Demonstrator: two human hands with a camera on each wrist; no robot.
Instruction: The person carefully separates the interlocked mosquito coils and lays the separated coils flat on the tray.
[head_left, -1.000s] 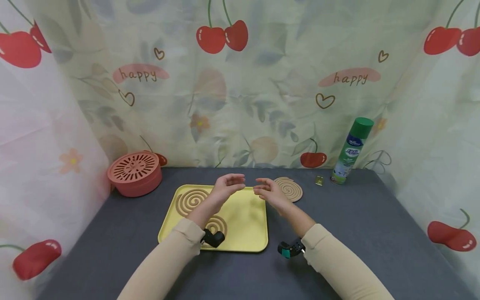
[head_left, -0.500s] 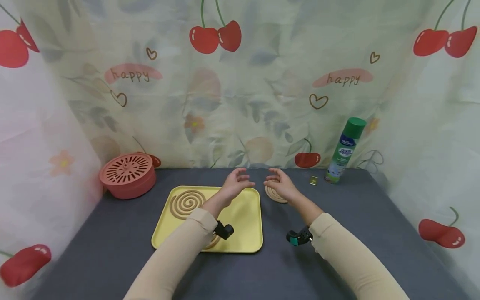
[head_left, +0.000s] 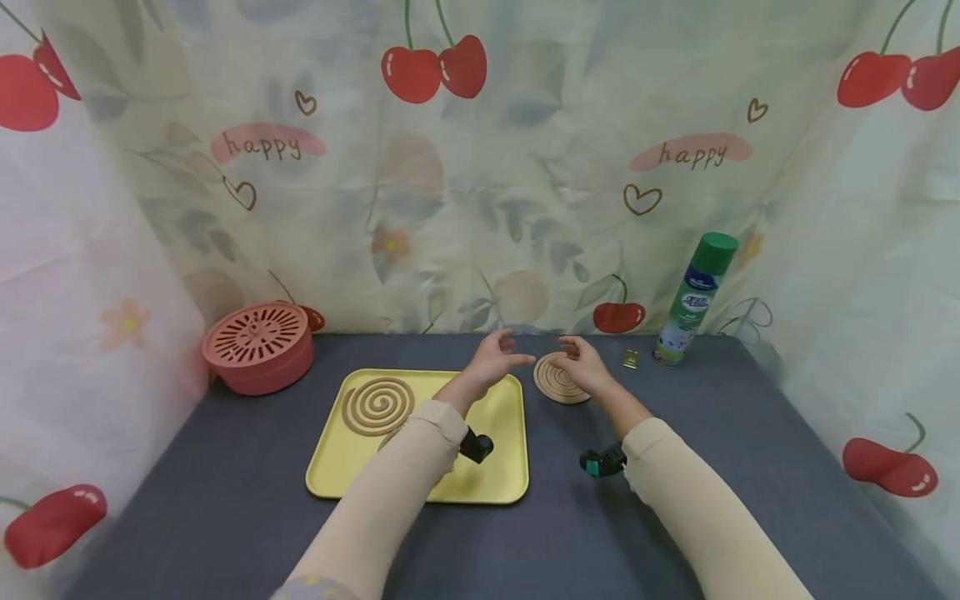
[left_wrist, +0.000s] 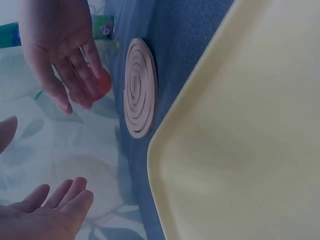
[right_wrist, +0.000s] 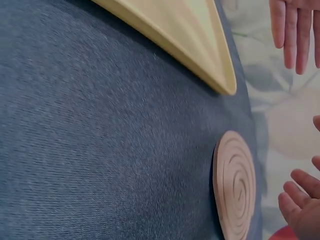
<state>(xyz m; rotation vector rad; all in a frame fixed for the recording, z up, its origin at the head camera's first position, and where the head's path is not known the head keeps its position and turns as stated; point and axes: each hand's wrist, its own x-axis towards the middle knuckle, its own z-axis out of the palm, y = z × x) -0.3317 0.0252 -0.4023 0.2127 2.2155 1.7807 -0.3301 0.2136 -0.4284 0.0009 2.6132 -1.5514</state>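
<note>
1. A loose coil (head_left: 553,382) lies flat on the dark worktop (head_left: 225,467), near the far right corner of the yellow tray (head_left: 487,492) and apart from it.
2. From the right hand (head_left: 591,372) the coil lies below and slightly to the left; in the head view that hand overlaps its right side, while both wrist views show bare space between them. The right hand is the nearer one. The left hand (head_left: 489,362) hangs over the tray's far right corner — the coil is off to its right.
3. The coil is a round, flat spiral, so no long axis stands out.
4. The right fingers (left_wrist: 54,90) are loosely bent and a little spread, holding and touching nothing. The left fingers (right_wrist: 303,45) look nearly straight, slightly apart, with nothing in them either. The two hands are raised and do not meet.
5. Another spiral (head_left: 378,407) lies on the tray's left side; part of one more shows beside the left sleeve (head_left: 412,483) — mostly hidden there.
</note>
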